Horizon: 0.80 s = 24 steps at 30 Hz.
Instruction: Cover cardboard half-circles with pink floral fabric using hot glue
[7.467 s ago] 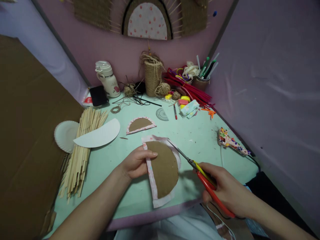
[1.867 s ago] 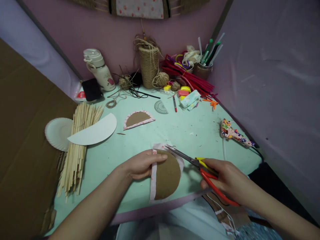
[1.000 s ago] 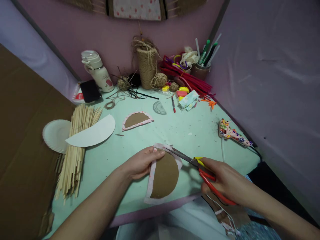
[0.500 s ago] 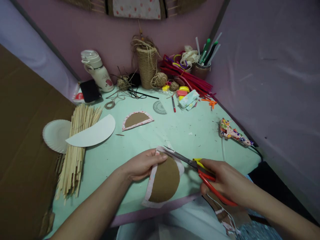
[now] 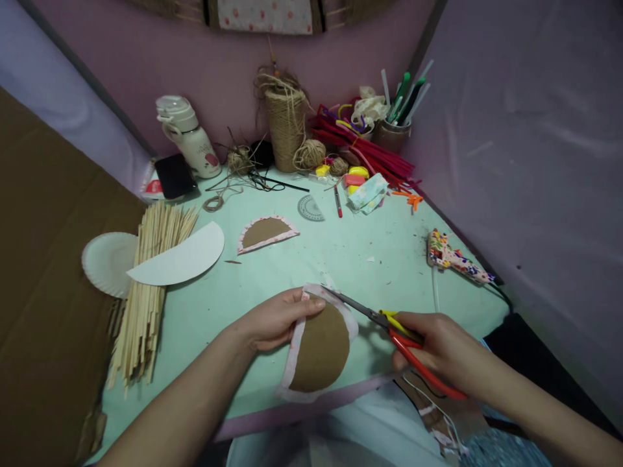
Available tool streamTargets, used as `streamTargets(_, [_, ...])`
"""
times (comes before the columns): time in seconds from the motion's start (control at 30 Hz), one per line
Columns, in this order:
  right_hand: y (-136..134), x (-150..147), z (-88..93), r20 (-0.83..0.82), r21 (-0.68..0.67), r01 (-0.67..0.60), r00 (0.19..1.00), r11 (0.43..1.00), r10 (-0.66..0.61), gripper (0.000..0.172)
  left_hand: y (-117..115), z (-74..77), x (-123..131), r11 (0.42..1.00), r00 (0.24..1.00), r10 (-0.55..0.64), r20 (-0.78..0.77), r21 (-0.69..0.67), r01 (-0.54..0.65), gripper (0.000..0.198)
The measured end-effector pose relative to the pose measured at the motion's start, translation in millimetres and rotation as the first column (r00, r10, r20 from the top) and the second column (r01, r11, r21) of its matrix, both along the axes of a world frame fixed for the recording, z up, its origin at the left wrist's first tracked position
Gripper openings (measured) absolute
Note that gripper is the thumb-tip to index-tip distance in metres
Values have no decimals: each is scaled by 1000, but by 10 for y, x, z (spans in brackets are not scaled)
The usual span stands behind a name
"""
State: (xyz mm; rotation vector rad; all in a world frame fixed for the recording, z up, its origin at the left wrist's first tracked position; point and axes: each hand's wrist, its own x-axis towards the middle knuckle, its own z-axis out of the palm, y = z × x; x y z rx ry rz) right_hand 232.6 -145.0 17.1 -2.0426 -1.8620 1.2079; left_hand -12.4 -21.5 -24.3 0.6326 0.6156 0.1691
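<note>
My left hand [image 5: 287, 318] pinches the upper left corner of a brown cardboard half-circle [image 5: 321, 350], thumb on top. A border of pale fabric [image 5: 289, 373] sticks out all around the cardboard. In my right hand [image 5: 433, 347] is a pair of scissors [image 5: 372, 314] with red and yellow handles. The blades look nearly closed and lie over the fabric border at the top of the half-circle, tips close to my left thumb. A smaller half-circle [image 5: 267, 233], its edge wrapped in pink-patterned fabric, lies farther back on the table.
On the left are thin wooden sticks [image 5: 141, 305], a cut white card piece [image 5: 185, 259] and a paper plate [image 5: 109, 263]. A glue gun [image 5: 455, 259] lies right. Along the back stand a bottle [image 5: 192, 139], a twine spool [image 5: 285, 126], a protractor [image 5: 310, 208] and red pipe cleaners [image 5: 360, 152].
The scissors' blades have come closer together, and my right hand has shifted slightly right. My left hand and the half-circle stay nearly where they were.
</note>
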Motion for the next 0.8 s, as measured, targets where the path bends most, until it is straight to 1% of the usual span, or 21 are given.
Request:
streamTargets(0.13, [-2, 18, -21, -4, 3, 3, 1000, 1000, -3, 21, -1, 38, 20, 1000, 1000, 27, 11, -4, -27, 26])
streamTargets(0.27, [-12, 22, -29, 20, -3, -9, 1000, 1000, 9, 17, -3, 43, 38, 999, 999, 45, -10, 7, -45, 27])
streamTargets(0.33, [-10, 11, -22, 39, 11, -15, 999, 1000, 14, 16, -7, 30, 39, 999, 999, 37, -9, -13, -38, 25])
streamTargets(0.47, [7, -15, -9, 75, 13, -14, 997, 1000, 13, 27, -15, 4, 33, 999, 999, 20, 26, -32, -19, 22])
streamTargets(0.57, [18, -23, -17, 83, -3, -21, 996, 1000, 21, 32, -17, 0, 30, 1000, 1000, 9, 22, -24, -8, 21])
streamTargets(0.8, [67, -54, -5, 75, -8, -18, 997, 1000, 19, 30, -21, 10, 30, 1000, 1000, -8, 19, -25, 8, 22])
